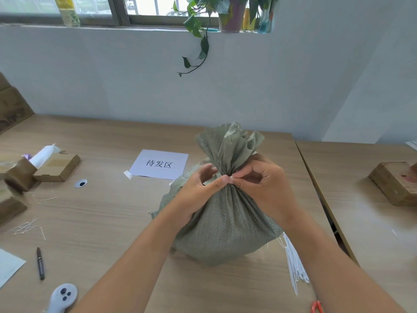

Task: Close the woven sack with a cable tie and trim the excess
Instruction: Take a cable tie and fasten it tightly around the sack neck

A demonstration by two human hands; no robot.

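sack: green woven sack (225,222) standing upright on the wooden table (101,211), centre-right of frame, mouth gathered into a bunched neck, loose top fanning out above it
left hand: left hand (198,188) wrapping around the neck from the left side, fingers curled on the fabric, thumb lying across the front of the neck
right hand: right hand (261,184) meeting it from the right, thumb and forefinger pinching closed on a small white bit at the neck
cable tie: cable tie (230,176) showing only as that white bit between the fingertips; cannot tell whether it is looping all the way round
spare ties: bundle of white ties (293,265) lying on the table just beside the sack, lower right
scissors: orange handles (317,307) peeking in at bottom edge, right of centre
paper sign: white sheet (160,164) with printed characters lying behind the sack, centre
marker: black pen (40,264) lying lower left
offcuts: thin trimmed pieces (27,227) lying scattered at left
boxes: cardboard boxes (56,167) sitting at left edge
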